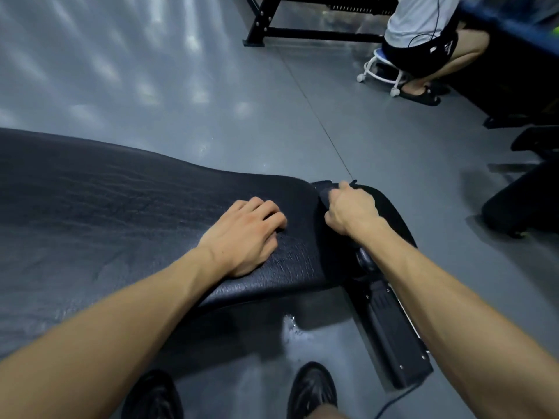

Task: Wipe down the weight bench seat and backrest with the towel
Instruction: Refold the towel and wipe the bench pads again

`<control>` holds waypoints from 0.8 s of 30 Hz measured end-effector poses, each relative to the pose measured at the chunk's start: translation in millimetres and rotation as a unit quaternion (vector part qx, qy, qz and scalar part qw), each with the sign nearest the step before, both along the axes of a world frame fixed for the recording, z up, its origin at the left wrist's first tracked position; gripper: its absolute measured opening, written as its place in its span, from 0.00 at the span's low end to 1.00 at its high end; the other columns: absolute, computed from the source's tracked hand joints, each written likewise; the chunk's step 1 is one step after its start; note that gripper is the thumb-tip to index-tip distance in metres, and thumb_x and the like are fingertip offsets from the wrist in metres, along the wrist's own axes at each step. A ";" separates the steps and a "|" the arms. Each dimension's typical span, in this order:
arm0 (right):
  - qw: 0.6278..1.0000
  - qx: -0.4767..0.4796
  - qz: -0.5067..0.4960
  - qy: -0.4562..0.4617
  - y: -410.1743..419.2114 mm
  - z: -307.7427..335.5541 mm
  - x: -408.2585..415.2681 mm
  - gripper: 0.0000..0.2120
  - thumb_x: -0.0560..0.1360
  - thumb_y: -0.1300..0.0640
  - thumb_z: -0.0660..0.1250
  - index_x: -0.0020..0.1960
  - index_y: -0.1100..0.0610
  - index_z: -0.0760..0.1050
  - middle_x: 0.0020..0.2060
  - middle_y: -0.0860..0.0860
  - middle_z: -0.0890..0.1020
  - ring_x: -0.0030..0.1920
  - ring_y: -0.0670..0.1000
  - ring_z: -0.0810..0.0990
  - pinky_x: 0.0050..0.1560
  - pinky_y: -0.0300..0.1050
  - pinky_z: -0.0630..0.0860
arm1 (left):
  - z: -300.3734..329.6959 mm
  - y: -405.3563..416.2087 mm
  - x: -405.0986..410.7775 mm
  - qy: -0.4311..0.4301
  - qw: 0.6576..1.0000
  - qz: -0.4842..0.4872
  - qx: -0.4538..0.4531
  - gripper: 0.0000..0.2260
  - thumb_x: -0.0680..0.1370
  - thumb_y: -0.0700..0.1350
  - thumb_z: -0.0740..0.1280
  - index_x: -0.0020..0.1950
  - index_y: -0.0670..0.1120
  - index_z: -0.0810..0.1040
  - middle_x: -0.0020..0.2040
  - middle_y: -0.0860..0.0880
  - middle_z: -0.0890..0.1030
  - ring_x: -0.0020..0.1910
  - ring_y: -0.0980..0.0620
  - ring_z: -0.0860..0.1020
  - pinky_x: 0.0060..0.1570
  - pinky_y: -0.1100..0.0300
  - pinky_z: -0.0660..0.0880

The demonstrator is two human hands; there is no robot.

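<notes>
The weight bench (127, 207) fills the left and middle of my view, a long black textured pad whose long axis runs from far left toward the right, where it ends in a rounded edge. From that pad I judge this to be the backrest; just past its right end a smaller dark pad, which I take for the seat (393, 213), shows only partly behind my right wrist. Under both, the black bench frame (390, 328) slants toward my feet, over the grey floor (181, 86).

My left hand (245, 237) rests on the backrest near its right end, palm down, fingers bent with their tips on the pad, holding nothing. My right hand (352, 210) is at the gap between backrest and seat, fingers curled and clamped on a dark towel (325, 192), which is bunched at the backrest's end and hard to tell from the upholstery; how much cloth hangs below I cannot see.

So the towel sits at the very joint of the two pads. Nearly all of the backrest lies to the left of my grip, along its long axis; the seat lies right beside it, to the right and slightly toward me. The right hand has the cloth and is nearer to both. I judge a wipe of the backrest means a long sweep left, past my resting left hand, which would have to lift clear.
</notes>
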State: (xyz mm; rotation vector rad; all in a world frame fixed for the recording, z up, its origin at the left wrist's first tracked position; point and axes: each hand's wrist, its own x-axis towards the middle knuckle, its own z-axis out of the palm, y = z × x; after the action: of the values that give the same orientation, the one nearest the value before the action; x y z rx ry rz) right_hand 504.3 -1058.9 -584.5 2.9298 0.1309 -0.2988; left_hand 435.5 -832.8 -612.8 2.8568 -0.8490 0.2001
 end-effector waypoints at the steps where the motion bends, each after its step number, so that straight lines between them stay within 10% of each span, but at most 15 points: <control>1: 1.000 -0.004 0.003 -0.014 -6.7 -4.6 -19.5 0.17 0.79 0.56 0.61 0.66 0.61 0.72 0.63 0.59 0.72 0.56 0.65 0.78 0.45 0.51 0.70 | -0.4 -0.6 -1.3 0.001 1.000 0.003 0.006 0.14 0.80 0.51 0.54 0.60 0.53 0.75 0.60 0.54 0.77 0.57 0.48 0.74 0.59 0.50 0.71; 10: 0.999 0.021 -0.015 -0.024 -37.5 -15.5 -124.1 0.17 0.80 0.54 0.61 0.64 0.62 0.69 0.64 0.59 0.69 0.53 0.64 0.77 0.42 0.50 0.68 | 29.2 21.6 -43.4 0.066 0.993 0.035 0.095 0.18 0.84 0.55 0.55 0.73 0.56 0.70 0.72 0.54 0.71 0.71 0.48 0.69 0.68 0.51 0.67; 16: 0.943 0.277 -0.178 -0.054 -78.8 16.6 -128.4 0.08 0.72 0.48 0.66 0.42 0.53 0.73 0.46 0.55 0.81 0.46 0.60 0.78 0.43 0.50 0.72 | 69.1 82.2 -89.8 0.119 0.975 0.110 0.152 0.20 0.84 0.57 0.57 0.76 0.60 0.67 0.75 0.56 0.67 0.73 0.49 0.66 0.69 0.51 0.67; 19: 0.900 0.352 -0.214 -0.139 -71.4 20.1 -127.1 0.14 0.75 0.47 0.65 0.55 0.55 0.74 0.57 0.59 0.79 0.52 0.62 0.78 0.50 0.53 0.75 | 89.6 107.5 -108.2 0.151 0.958 0.143 0.197 0.20 0.83 0.57 0.58 0.76 0.61 0.65 0.76 0.56 0.66 0.73 0.49 0.66 0.67 0.51 0.70; 24: 0.943 0.306 -0.124 -0.039 3.4 7.3 -141.5 0.25 0.78 0.45 0.64 0.70 0.56 0.65 0.65 0.58 0.70 0.59 0.64 0.77 0.54 0.53 0.73 | 106.9 114.7 -121.7 0.226 0.933 0.161 0.227 0.24 0.83 0.56 0.60 0.79 0.59 0.63 0.80 0.53 0.63 0.74 0.45 0.67 0.72 0.50 0.67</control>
State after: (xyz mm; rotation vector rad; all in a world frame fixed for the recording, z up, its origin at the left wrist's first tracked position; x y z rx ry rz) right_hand 362.7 -1055.5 -577.2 3.5792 -0.1988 -0.2042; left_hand 313.8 -718.1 -505.9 3.2321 -0.3622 -0.6856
